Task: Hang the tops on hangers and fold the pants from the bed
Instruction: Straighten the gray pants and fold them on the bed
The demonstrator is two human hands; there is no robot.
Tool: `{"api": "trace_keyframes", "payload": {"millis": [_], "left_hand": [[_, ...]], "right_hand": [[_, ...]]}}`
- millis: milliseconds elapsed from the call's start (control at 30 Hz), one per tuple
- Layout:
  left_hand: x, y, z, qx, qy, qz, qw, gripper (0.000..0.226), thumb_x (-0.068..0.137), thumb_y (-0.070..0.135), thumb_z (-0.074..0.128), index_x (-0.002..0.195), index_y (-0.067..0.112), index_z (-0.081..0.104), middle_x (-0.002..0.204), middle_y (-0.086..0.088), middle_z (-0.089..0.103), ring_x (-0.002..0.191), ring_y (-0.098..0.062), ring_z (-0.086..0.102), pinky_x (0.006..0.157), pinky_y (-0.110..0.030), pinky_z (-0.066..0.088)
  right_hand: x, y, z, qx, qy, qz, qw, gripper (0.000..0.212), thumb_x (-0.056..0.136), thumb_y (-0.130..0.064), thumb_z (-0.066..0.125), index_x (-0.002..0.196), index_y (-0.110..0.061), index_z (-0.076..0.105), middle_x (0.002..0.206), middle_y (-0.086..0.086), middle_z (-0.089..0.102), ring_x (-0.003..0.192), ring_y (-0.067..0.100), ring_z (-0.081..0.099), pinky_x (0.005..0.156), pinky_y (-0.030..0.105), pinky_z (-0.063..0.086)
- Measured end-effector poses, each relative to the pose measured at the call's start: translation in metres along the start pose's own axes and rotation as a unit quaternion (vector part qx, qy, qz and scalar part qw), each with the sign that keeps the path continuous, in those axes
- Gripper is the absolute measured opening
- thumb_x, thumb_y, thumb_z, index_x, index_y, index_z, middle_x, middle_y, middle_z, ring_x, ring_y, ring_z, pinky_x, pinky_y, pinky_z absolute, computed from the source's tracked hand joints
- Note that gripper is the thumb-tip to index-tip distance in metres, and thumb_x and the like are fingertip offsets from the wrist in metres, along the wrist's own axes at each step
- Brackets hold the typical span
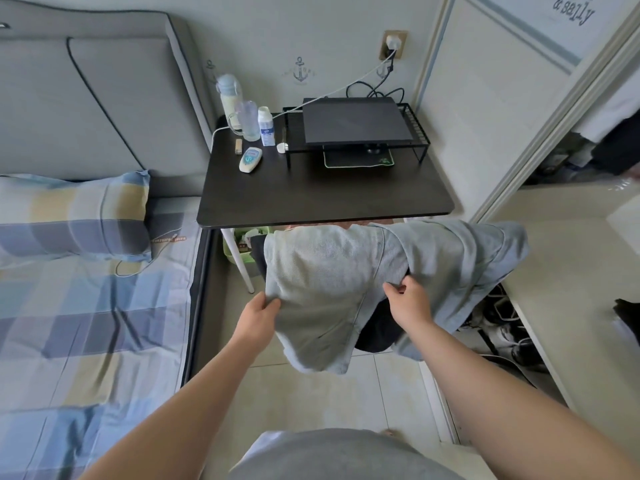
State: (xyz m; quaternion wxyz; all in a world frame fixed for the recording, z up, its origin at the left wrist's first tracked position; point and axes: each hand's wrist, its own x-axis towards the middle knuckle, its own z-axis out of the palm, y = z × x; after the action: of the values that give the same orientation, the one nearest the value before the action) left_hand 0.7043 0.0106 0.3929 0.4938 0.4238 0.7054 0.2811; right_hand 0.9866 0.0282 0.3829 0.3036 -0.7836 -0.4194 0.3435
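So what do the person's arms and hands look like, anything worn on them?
Both forearms are bare, with no sleeves reaching them. The left hand and right hand carry no gloves, and no watch, bracelet or ring shows. A grey garment covers the torso at the bottom edge.

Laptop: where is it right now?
In the head view, the closed laptop lies on a black wire rack at the back right of the dark desk, below the wall socket.

Floor strip (311, 393) open between bed (86, 341) and white counter (571, 265) — dark desk (311, 195) ahead, draped garment (318, 282) blocking
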Motion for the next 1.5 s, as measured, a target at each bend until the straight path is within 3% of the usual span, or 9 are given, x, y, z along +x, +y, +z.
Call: {"api": "trace_keyframes", "payload": {"millis": [300,433,567,667,767,900,967,1200,1500], "left_hand": [[-0.018,0.014,-0.021,-0.020,0.042,0.076,0.996,0.032,0.105,0.025,0.046,0.078,0.012,0.035,0.075,-0.001,0.037,0.069,-0.016,0.036,0.062,-0.033,0.030],[-0.017,0.053,-0.034,-0.075,0.035,0.123,0.989,0.034,0.103,0.030,0.048,0.095,-0.002,0.046,0.085,-0.003,0.047,0.079,-0.015,0.045,0.072,-0.034,0.038],[-0.009,0.122,-0.045,-0.114,0.068,0.153,0.979,0.032,0.100,0.032,0.049,0.076,0.012,0.042,0.063,0.013,0.038,0.063,-0.007,0.036,0.061,-0.030,0.031],[-0.006,0.173,-0.059,-0.183,0.066,0.165,0.967,0.030,0.100,0.034,0.051,0.083,0.010,0.058,0.071,0.004,0.048,0.072,-0.014,0.043,0.065,-0.032,0.036],[-0.009,0.221,-0.084,-0.258,0.049,0.199,0.944,0.028,0.100,0.035,0.054,0.089,0.011,0.065,0.085,-0.008,0.055,0.082,-0.020,0.049,0.077,-0.037,0.040],[-0.022,0.280,-0.133,-0.306,0.049,0.264,0.913,0.020,0.099,0.027,0.058,0.090,0.014,0.070,0.090,-0.010,0.063,0.086,-0.021,0.055,0.081,-0.039,0.044],[-0.032,0.301,-0.162,-0.308,0.056,0.289,0.905,0.021,0.099,0.026,0.059,0.085,0.021,0.074,0.092,-0.009,0.067,0.086,-0.022,0.060,0.081,-0.039,0.049],[-0.077,0.357,-0.273,-0.378,0.100,0.348,0.852,0.028,0.103,0.015,0.054,0.090,0.023,0.077,0.091,0.002,0.077,0.087,-0.011,0.071,0.067,-0.022,0.056],[-0.170,0.380,-0.468,-0.366,0.179,0.445,0.797,0.036,0.101,0.004,0.047,0.126,0.019,0.067,0.122,-0.008,0.071,0.111,-0.025,0.067,0.095,-0.041,0.054]], "right_hand": [[-0.050,-0.020,-0.005,0.112,0.017,-0.082,0.990,0.036,0.102,-0.022,0.049,0.074,-0.015,0.028,0.061,-0.010,0.026,0.055,0.009,0.026,0.052,0.025,0.023],[-0.049,-0.061,-0.029,0.129,0.064,-0.133,0.981,0.031,0.102,-0.023,0.051,0.076,-0.007,0.045,0.065,-0.009,0.038,0.059,0.006,0.035,0.055,0.022,0.030],[-0.031,-0.129,-0.058,0.179,0.091,-0.132,0.971,0.026,0.100,-0.022,0.053,0.078,-0.011,0.063,0.063,-0.015,0.055,0.057,-0.003,0.045,0.055,0.016,0.036],[-0.024,-0.182,-0.077,0.229,0.079,-0.164,0.956,0.028,0.098,-0.012,0.053,0.085,0.012,0.054,0.073,0.005,0.045,0.069,0.013,0.038,0.063,0.028,0.028],[-0.031,-0.237,-0.096,0.277,0.036,-0.203,0.939,0.025,0.098,-0.008,0.055,0.075,0.003,0.051,0.071,0.005,0.040,0.071,0.017,0.035,0.068,0.033,0.027],[-0.050,-0.310,-0.112,0.335,-0.032,-0.257,0.906,0.018,0.098,-0.006,0.059,0.110,0.000,0.071,0.101,0.007,0.073,0.094,0.019,0.068,0.090,0.033,0.052],[-0.065,-0.345,-0.116,0.339,-0.070,-0.296,0.890,0.021,0.098,-0.004,0.059,0.098,-0.015,0.077,0.096,0.006,0.078,0.090,0.016,0.073,0.081,0.028,0.056],[-0.126,-0.473,-0.117,0.328,-0.093,-0.428,0.837,0.033,0.095,-0.001,0.061,0.118,-0.021,0.073,0.107,-0.001,0.075,0.103,0.011,0.069,0.095,0.025,0.052],[-0.232,-0.632,-0.077,0.368,-0.127,-0.552,0.737,0.038,0.095,0.005,0.056,0.110,-0.025,0.072,0.104,-0.004,0.075,0.095,0.004,0.070,0.087,0.018,0.054]]}}
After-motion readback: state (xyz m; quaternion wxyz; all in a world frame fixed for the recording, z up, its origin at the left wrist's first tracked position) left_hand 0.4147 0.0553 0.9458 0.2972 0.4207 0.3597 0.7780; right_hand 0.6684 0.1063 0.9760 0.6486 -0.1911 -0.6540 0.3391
